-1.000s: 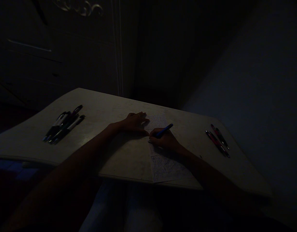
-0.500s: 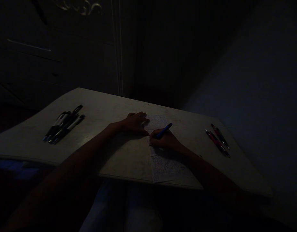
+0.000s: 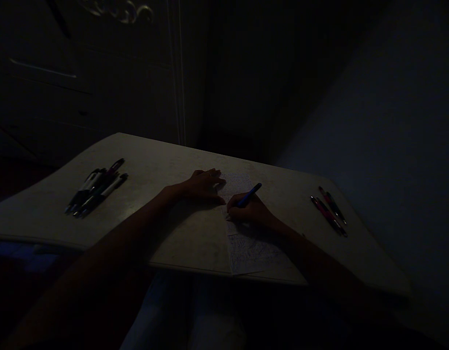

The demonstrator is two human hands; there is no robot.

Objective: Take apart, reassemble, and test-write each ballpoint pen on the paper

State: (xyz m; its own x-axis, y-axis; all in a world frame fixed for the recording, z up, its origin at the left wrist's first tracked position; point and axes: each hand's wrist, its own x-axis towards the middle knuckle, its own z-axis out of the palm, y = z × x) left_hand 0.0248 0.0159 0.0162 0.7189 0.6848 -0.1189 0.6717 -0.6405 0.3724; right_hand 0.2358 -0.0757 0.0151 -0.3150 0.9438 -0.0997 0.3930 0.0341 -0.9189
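A sheet of paper [image 3: 249, 255] covered in scribbled pen marks lies on the pale table [image 3: 195, 243], reaching its near edge. My right hand [image 3: 251, 211] is closed around a blue pen [image 3: 249, 195], whose upper end slants up to the right. The pen's tip is low over the paper's left side; in the dim light I cannot tell whether it touches. Flat beside it, my left hand [image 3: 204, 186] rests with its fingers spread, the fingertips on the paper's upper left edge.
A bunch of several black-and-white pens [image 3: 96, 187] lies at the table's left. On the right are a few red and dark pens [image 3: 328, 214]. Behind the table stands a dark cabinet [image 3: 136, 87] with carved trim; a wall [image 3: 392, 146] rises at the right.
My right hand and the blue pen have shifted very slightly to the right, with the pen a touch higher. My left hand stays in place on the paper.
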